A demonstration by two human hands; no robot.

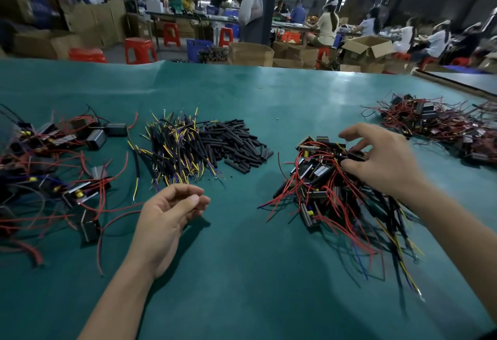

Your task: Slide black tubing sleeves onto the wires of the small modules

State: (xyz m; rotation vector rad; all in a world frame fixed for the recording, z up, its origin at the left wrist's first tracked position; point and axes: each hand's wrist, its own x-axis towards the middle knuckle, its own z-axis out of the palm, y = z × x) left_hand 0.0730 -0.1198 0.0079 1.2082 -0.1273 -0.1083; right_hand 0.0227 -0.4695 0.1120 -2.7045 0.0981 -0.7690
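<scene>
A worker's two bare hands hover over a green table cover (242,272) sorted into heaps, apparently so each stage of the sleeving job stays within reach. Far to the left of the left fingers lies a loose spread of modules (53,167) trailing red wires. Just beyond the left fingertips sits a bundle of sleeved yellow and purple leads (174,151), and to its right, touching it, the pile of black sleeves (236,143), the stock to be slid onto wires.

The left hand (166,218) floats palm-up just above the cloth, its fingers (193,200) loosely curled and thumb nearly meeting them; nothing can be seen between them, so it looks empty, probably waiting to take a sleeve.

The right hand (382,157) reaches into the centre-right heap of modules (322,178), its fingers spread and bent down among the red wires; thumb and forefinger close around something dark, likely a module, though whether it is truly gripped cannot be told. Past the right fingers, well apart, lies another heap of modules (435,124).
</scene>
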